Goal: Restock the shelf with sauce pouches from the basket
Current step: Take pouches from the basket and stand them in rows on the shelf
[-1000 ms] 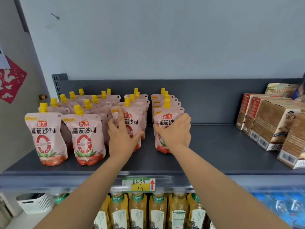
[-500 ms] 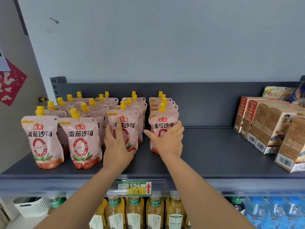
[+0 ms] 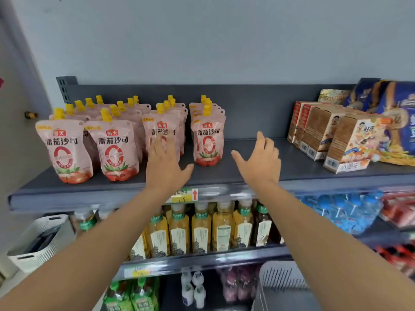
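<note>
Both hands are off the pouches now: the left hand (image 3: pixel 167 167) hovers spread and empty before the third row, the right hand (image 3: pixel 260 162) open over bare shelf (image 3: pixel 247 173), where half a second ago each pressed a front pouch. The sauce pouches (image 3: pixel 207 136) stand upright in four rows (squaring-up looks done). They are glossy soft film, yellow-capped. A ribbed white basket (image 3: pixel 283 277) waits below right.
</note>
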`<state>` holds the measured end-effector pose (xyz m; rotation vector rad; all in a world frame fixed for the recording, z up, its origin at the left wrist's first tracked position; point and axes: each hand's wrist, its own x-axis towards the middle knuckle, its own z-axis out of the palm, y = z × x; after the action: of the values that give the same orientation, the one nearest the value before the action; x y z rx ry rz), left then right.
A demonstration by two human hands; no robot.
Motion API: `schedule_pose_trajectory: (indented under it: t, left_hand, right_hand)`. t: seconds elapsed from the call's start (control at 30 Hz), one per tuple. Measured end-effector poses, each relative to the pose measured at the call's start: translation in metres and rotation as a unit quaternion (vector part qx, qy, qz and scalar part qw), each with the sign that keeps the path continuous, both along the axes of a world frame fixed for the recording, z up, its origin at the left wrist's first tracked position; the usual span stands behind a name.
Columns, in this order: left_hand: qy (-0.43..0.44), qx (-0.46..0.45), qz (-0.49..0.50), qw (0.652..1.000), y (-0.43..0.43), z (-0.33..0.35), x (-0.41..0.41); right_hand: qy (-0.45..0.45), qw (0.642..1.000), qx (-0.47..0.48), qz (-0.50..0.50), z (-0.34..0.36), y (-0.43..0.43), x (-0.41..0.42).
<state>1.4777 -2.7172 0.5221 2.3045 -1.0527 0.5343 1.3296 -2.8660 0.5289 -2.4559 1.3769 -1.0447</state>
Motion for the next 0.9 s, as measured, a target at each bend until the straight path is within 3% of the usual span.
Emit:
schedule_pose_trajectory:
  t: [0.17,0.33,0.77,0.9]
  left_hand:
    - [-0.064,-0.002,-0.132,0.989,0.002,-0.025,-0.068]
    - [-0.081,0.051,-0.229,0.969,-0.004,-0.069,-0.131]
    - [0.010,0.198,-0.365,0.910,-0.065,-0.166,-0.232]
    - [0.099,0.321,-0.405,0.851,-0.096,-0.209,-0.258]
  right_hand:
    - [0.069,0.993,-0.079,-0.054,-0.022,0.022,-0.098]
    - [0.179,0.979,-0.079,-0.053,-0.063,0.038,-0.178]
    - [0.276,0.944,0.129,-0.129,-0.158,0.004,-0.288]
    - [0.294,0.922,0.210,-0.141,-0.196,-0.033,-0.308]
